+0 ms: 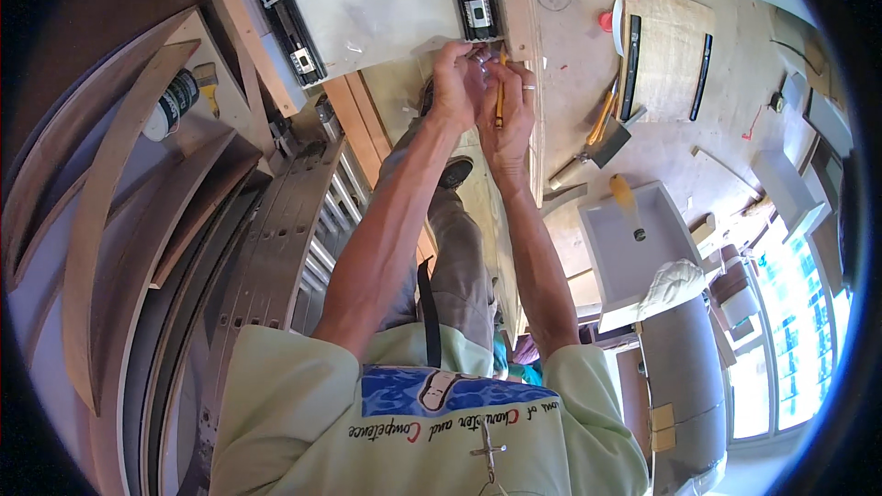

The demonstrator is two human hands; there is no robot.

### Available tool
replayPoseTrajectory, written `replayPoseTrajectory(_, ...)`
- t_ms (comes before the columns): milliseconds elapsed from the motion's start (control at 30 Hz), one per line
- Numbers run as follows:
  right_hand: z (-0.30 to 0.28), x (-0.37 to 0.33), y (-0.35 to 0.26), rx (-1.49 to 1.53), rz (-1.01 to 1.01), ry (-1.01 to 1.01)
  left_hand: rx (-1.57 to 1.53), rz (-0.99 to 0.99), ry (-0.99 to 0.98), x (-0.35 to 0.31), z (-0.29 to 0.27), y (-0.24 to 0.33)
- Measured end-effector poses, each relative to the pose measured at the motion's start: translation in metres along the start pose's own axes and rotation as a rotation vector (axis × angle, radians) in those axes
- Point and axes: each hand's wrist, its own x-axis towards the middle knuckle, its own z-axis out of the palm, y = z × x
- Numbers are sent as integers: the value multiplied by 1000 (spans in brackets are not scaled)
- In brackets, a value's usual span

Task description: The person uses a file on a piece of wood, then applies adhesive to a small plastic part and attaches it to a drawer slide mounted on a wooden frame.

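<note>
Close together at the near end of a black drawer slide (477, 12), my hands meet over something small and shiny that the fingers mostly hide. My left hand (452, 87) is closed, thumb and fingers pinching at that spot. A slim yellow pencil (501, 103) lies along the fingers of my right hand (512, 115), which is also closed. The slide runs beside a pale panel (377, 0), with a second slide (299, 53) along the panel's left side. Wooden rails frame both sides.
An aluminium ladder (266, 248) and curved wooden boards (101, 211) stand at the left, near a can (172, 106) and a brush (207, 87). On the workbench at right lie a drawer front (673, 55), a handsaw (611, 142) and a white drawer box (634, 239).
</note>
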Motion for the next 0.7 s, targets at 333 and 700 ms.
replayPoseTrajectory(333,-59,-67,-3,-36,270,-89,101,122,3,4,0,-8)
replayPoseTrajectory(700,-93,-155,68,355,733,62,538,347,80,-8,-24,-29)
